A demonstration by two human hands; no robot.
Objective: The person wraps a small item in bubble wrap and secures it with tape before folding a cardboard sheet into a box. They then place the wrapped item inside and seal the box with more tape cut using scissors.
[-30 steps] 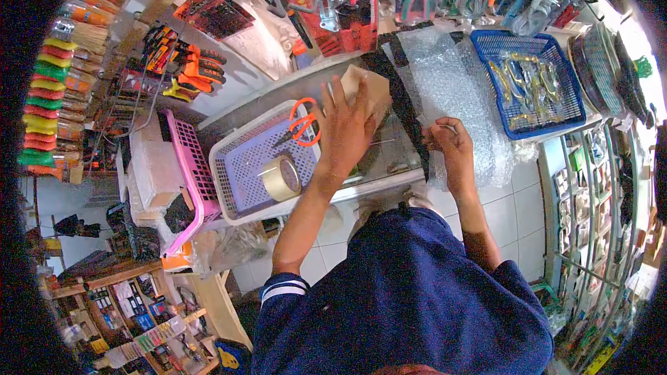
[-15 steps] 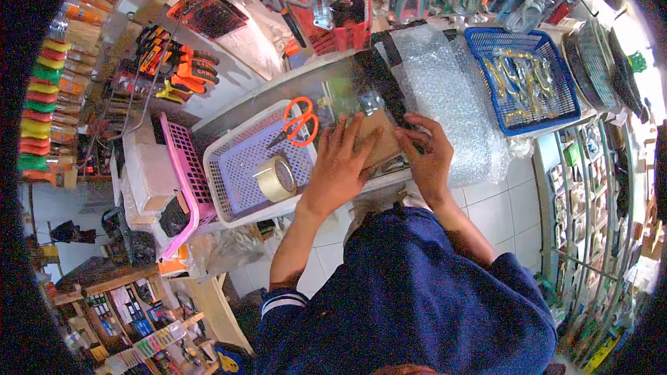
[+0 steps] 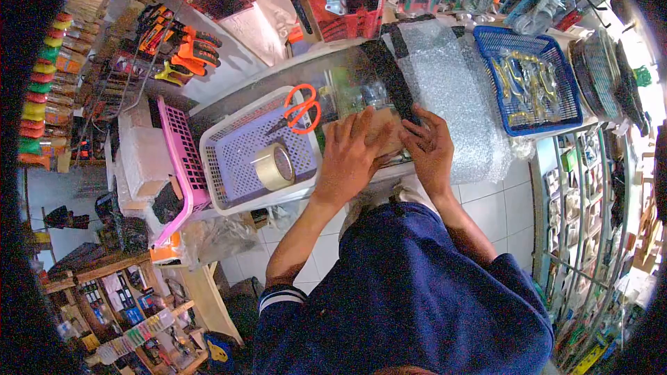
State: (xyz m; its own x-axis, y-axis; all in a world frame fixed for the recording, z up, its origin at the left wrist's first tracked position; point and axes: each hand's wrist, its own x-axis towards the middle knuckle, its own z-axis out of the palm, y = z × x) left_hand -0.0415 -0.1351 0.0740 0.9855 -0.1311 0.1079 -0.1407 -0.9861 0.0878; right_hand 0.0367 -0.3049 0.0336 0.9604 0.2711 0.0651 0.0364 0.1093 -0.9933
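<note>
A piece of brown cardboard [image 3: 386, 132] lies on the counter in front of me. My left hand [image 3: 349, 160] rests on its left part, fingers spread and flat. At the cardboard's right edge, beside a black strip [image 3: 392, 76], is my right hand [image 3: 432, 149]. Its fingers are bent in towards the thumb, and what lies between them, if anything, is hidden. Left of my hands stands a pale plastic basket [image 3: 221, 198] with a roll of clear tape [image 3: 274, 167] in it. Orange-handled scissors [image 3: 302, 107] lie across the basket's right side, blades pointing inward.
Bubble wrap [image 3: 451, 90] drapes over the counter at the right. Beyond it sits a blue basket [image 3: 511, 128] of yellow-and-clear packets. A pink basket [image 3: 182, 153] stands at the left. Packaged tools [image 3: 344, 0] hang along the back, and shelves [image 3: 577, 208] stand at the right.
The view has shifted slightly. My left hand stays flat on the cardboard, while my right hand's fingers have come closer together at its right edge.
</note>
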